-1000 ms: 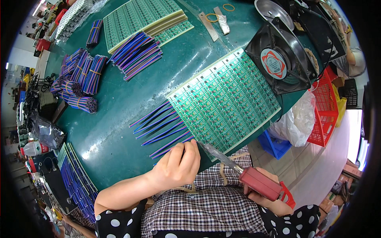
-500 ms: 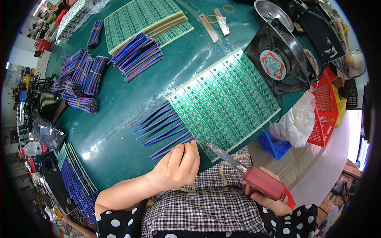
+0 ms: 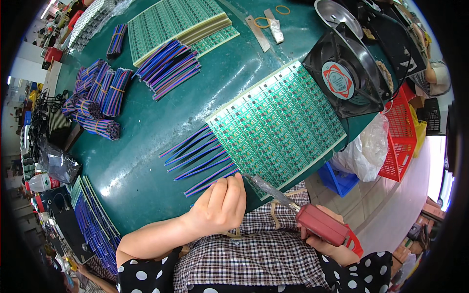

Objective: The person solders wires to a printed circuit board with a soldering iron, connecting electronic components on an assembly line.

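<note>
A large green circuit board panel (image 3: 281,122) lies aslant in front of me on the table. From its left edge several blue, pink and black wire leads (image 3: 198,152) fan out across the tabletop. My left hand (image 3: 221,202) is closed in a pinch at the panel's near left corner, on a wire lead whose end mostly hides under the fingers. In my right hand (image 3: 317,240) is a red soldering gun (image 3: 323,224), held by its handle. Its long shaft (image 3: 273,191) points up and left, and the tip is close to my left fingertips at the board's edge.
A black fan (image 3: 344,73) stands against the panel's right side. Beyond lie a stack of boards (image 3: 176,24), loose wires (image 3: 168,68) and banded wire bundles (image 3: 100,93). Wired boards (image 3: 95,219) sit at left. A red crate (image 3: 398,141) and blue bin (image 3: 337,178) are at right.
The soldering gun and my right hand have shifted very slightly left. My left hand keeps its pinch in nearly the same place.
</note>
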Available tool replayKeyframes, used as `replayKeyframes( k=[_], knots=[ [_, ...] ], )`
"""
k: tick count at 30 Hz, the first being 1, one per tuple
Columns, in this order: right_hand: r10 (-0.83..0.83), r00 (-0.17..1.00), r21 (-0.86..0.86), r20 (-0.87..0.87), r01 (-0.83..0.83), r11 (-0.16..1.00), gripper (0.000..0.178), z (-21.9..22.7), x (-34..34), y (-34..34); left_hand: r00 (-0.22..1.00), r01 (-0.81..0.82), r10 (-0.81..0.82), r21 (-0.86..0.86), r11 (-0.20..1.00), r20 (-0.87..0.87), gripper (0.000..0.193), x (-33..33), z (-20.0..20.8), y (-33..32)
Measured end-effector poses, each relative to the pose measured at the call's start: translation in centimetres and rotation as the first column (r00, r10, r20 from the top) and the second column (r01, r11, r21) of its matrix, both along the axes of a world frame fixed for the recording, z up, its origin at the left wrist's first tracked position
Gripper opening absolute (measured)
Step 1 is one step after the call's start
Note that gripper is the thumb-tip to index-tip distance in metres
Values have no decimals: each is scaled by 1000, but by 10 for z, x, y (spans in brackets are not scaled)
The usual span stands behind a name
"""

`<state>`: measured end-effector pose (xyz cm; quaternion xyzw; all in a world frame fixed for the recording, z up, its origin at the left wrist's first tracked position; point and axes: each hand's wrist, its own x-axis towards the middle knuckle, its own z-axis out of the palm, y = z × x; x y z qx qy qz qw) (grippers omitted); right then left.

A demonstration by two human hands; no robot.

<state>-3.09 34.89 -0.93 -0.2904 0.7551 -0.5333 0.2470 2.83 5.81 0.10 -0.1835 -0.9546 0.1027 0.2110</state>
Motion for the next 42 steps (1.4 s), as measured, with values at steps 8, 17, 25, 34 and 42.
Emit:
replayKeyframes(
  k=[8, 17, 25, 34, 42],
  knots=[
    [146, 975, 45, -167, -140, 989, 75, -7, 1, 11, 999, -12, 12, 6, 1000, 29, 15, 1, 1, 1],
    [65, 989, 73, -129, -56, 996, 67, -11, 8, 12, 997, -38, 32, 99, 994, 67, 25, 3, 4, 0],
    [-13, 982, 192, 191, -24, 981, 65, -3, 8, 14, 997, -8, -3, 147, 989, 74, 27, 2, 3, -3],
    [7, 998, 96, 67, -14, 995, 70, -10, 9, 15, 998, -32, 26, 108, 994, 58, 24, 4, 0, 1],
    [-80, 991, 121, 110, 66, 990, 66, -8, 13, 11, 998, -25, 16, 136, 990, 68, 27, 2, 0, 1]
  ],
)
